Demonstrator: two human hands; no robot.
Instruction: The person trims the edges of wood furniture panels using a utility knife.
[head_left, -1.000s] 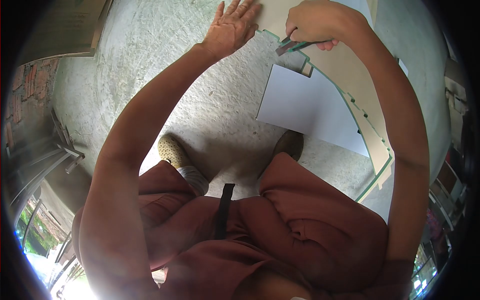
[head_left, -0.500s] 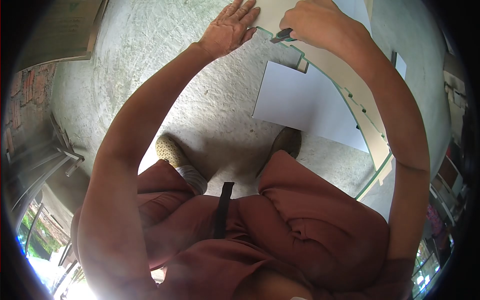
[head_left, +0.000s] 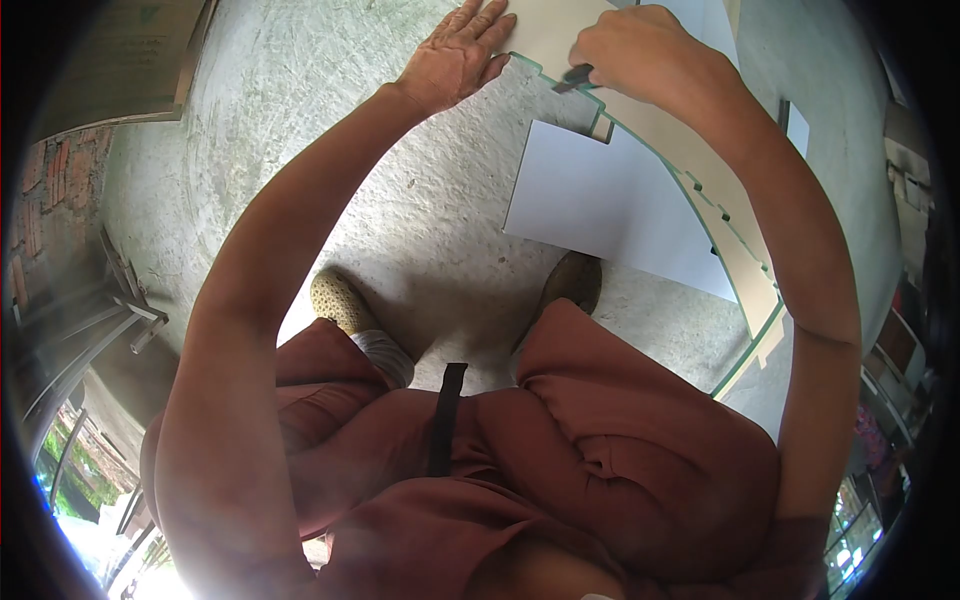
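A beige board (head_left: 545, 30) with a notched, green-lined edge lies across the upper right of the head view. My left hand (head_left: 460, 58) is stretched out flat, fingertips at the board's left edge, with nothing gripped. My right hand (head_left: 645, 52) is closed around a utility knife (head_left: 577, 75), most of whose handle is hidden by the fingers. Its dark tip points left, right at the notched green edge. Under the board, a white sheet (head_left: 600, 190) pokes out toward my feet.
Rough grey concrete floor (head_left: 420, 200) spreads beneath everything. My shoes (head_left: 342, 300) stand just short of the white sheet. A brown board (head_left: 120, 60) is at the upper left beside a brick wall (head_left: 60, 190). Metal frames (head_left: 90, 345) are at the left.
My right hand and the utility knife have shifted slightly right and down along the notched edge. My left hand has stayed nearly in place.
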